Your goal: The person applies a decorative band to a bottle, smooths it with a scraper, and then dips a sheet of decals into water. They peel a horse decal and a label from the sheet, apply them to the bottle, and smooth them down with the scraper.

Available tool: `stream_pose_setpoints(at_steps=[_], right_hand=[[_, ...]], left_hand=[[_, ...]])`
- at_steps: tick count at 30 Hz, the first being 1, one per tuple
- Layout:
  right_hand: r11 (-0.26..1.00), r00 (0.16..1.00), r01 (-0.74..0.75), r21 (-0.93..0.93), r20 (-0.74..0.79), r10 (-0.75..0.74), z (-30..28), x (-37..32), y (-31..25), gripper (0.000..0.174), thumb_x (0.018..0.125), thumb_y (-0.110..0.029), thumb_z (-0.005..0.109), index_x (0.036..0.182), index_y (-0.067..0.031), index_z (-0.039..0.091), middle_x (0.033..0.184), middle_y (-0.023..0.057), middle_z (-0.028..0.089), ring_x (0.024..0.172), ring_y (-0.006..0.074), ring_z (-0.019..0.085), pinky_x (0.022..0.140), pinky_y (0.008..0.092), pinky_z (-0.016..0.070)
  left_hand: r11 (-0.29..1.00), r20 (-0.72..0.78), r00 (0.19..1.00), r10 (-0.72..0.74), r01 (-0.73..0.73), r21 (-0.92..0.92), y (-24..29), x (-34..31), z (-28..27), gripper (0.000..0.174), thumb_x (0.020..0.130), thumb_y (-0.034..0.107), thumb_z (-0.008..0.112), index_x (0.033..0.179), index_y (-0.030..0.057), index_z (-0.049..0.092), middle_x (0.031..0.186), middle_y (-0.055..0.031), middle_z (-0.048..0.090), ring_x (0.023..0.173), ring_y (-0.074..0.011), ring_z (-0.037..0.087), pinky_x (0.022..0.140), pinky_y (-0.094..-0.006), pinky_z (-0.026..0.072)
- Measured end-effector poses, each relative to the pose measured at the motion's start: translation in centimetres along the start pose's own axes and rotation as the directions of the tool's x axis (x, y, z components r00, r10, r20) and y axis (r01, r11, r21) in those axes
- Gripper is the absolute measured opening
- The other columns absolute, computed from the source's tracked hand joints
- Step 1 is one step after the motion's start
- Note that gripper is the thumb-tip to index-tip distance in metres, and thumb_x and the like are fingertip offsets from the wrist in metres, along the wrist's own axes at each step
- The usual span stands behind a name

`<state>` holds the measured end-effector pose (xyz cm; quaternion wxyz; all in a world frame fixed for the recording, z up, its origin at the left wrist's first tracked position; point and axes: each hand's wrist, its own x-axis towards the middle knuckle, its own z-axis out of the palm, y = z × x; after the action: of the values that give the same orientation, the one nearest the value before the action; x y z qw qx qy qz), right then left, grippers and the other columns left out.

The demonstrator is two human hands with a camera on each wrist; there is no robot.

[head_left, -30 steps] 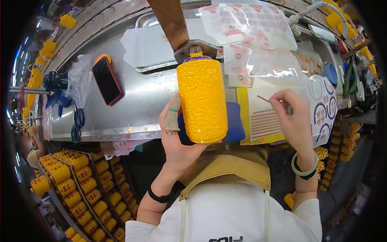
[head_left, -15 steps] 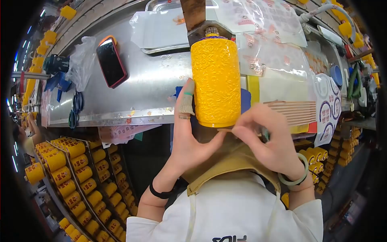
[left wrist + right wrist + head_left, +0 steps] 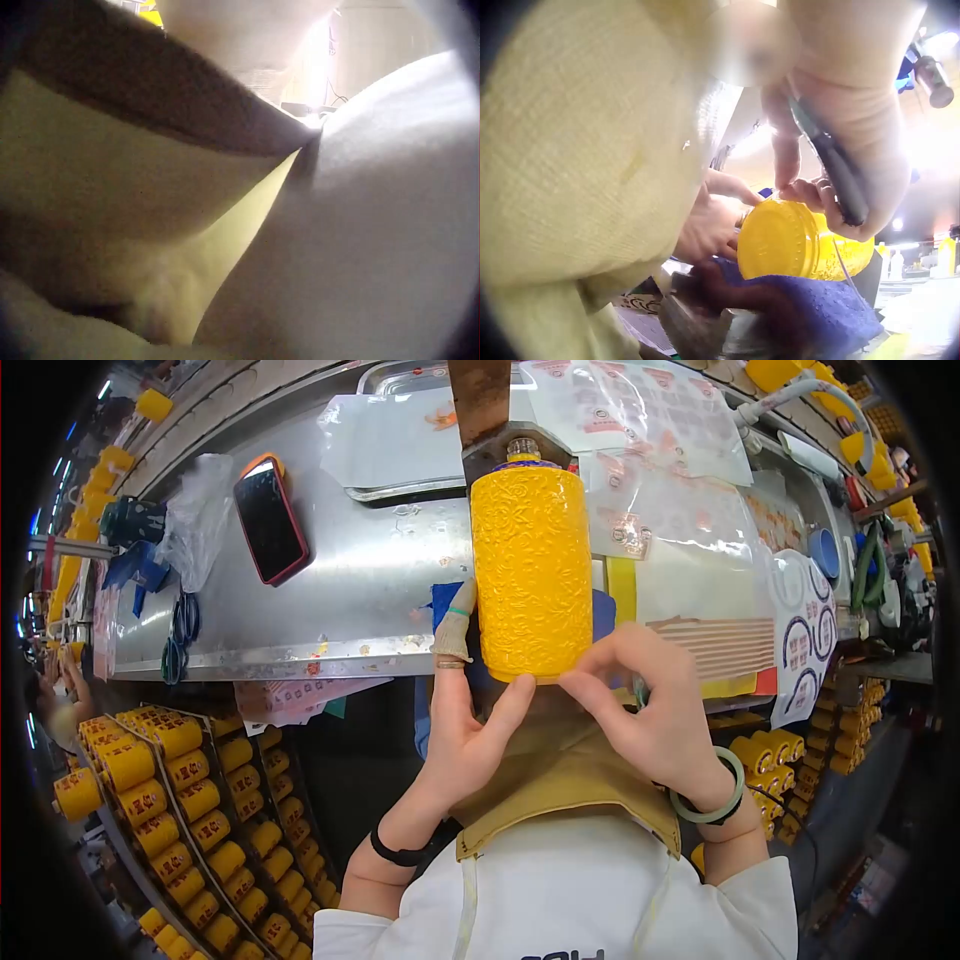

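Note:
A yellow embossed bottle (image 3: 532,575) lies with its neck at a metal bracket (image 3: 483,405) and its base facing the body. My left hand (image 3: 460,735) holds its left side with a fingertip-covered index finger, its thumb touching the base edge; the other fingers are mostly hidden. At that edge, right of the thumb, my right hand (image 3: 650,700) pinches a thin strip (image 3: 844,262), barely visible in the head view. A dark slender tool (image 3: 844,180) lies within the right hand. Brown strips (image 3: 720,645) lie on a sheet beyond that hand.
Blue cloth (image 3: 817,300) lies beneath the bottle. Left on the metal table are a phone (image 3: 270,525), plastic wrap (image 3: 195,525) and scissors (image 3: 180,635). Plastic sheets (image 3: 670,500) and a ring-printed sheet (image 3: 800,630) lie right. Racked yellow bottles (image 3: 190,810) stand lower left.
My right hand has moved left from above the strip sheet to the bottle's base edge, bringing a strip. My left thumb has risen onto that edge. The head view has shifted.

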<state>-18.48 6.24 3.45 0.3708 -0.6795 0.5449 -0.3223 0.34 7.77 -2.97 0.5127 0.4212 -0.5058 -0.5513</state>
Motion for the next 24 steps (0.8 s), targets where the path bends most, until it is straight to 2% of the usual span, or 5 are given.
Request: stream_pose_setpoints(at_steps=[9, 11, 12, 16, 24], right_hand=[[0.999, 0.999, -0.033, 0.024, 0.022, 0.033, 0.0, 0.1, 0.6, 0.014, 0.084, -0.006, 0.08, 0.084, -0.0011, 0.067, 0.077, 0.0096, 0.064, 0.067, 0.0242, 0.059, 0.062, 0.0356, 0.0463], [0.999, 0.999, -0.036, 0.032, 0.021, 0.035, 0.0, 0.1, 0.6, 0.014, 0.084, -0.006, 0.08, 0.084, -0.0011, 0.068, 0.078, 0.0095, 0.064, 0.067, 0.0241, 0.059, 0.062, 0.0355, 0.0463], [0.999, 0.999, -0.04, 0.034, 0.032, 0.039, -0.1, 0.1, 0.4, 0.014, 0.085, -0.007, 0.08, 0.085, -0.0012, 0.068, 0.078, 0.0093, 0.064, 0.067, 0.024, 0.059, 0.062, 0.0354, 0.0464], [0.997, 0.998, -0.053, 0.051, 0.043, 0.051, -0.3, 0.3, 0.5, 0.013, 0.085, -0.008, 0.08, 0.085, -0.0018, 0.069, 0.079, 0.0087, 0.065, 0.068, 0.0237, 0.06, 0.063, 0.0352, 0.0467], [0.998, 0.996, -0.049, 0.044, 0.077, 0.045, -0.6, 0.5, 0.5, 0.011, 0.087, -0.008, 0.079, 0.087, -0.0021, 0.07, 0.08, 0.0088, 0.066, 0.068, 0.0236, 0.06, 0.062, 0.0346, 0.0467]], left_hand=[[0.997, -0.019, 0.998, 0.057, -0.056, 0.054, -1.3, -0.5, -1.2, 0.081, 0.095, 0.002, 0.063, 0.162, -0.0053, 0.017, 0.164, -0.021, 0.029, 0.153, -0.0288, 0.029, 0.124, -0.0425, 0.0263], [0.95, -0.058, 0.958, 0.28, -0.268, 0.159, -2.6, -0.8, -1.7, 0.075, 0.093, -0.003, 0.062, 0.159, -0.0049, 0.026, 0.16, -0.0224, 0.033, 0.151, -0.0304, 0.033, 0.121, -0.0446, 0.032], [0.901, -0.095, 0.912, 0.398, -0.37, 0.226, -2.8, -0.9, -1.6, 0.072, 0.088, -0.005, 0.072, 0.151, -0.0047, 0.038, 0.153, -0.0219, 0.042, 0.144, -0.0314, 0.045, 0.116, -0.0443, 0.0406], [0.835, -0.06, 0.87, 0.489, -0.447, 0.321, -2.3, -0.7, -1.4, 0.076, 0.073, 0.001, 0.093, 0.136, -0.0031, 0.052, 0.136, -0.0166, 0.057, 0.125, -0.0311, 0.061, 0.108, -0.0406, 0.0512], [0.738, -0.032, 0.822, 0.568, -0.492, 0.461, -2.0, 0.1, -1.3, 0.058, 0.074, -0.001, 0.09, 0.125, -0.0016, 0.064, 0.126, -0.0132, 0.063, 0.118, -0.0317, 0.065, 0.1, -0.0395, 0.0565]])
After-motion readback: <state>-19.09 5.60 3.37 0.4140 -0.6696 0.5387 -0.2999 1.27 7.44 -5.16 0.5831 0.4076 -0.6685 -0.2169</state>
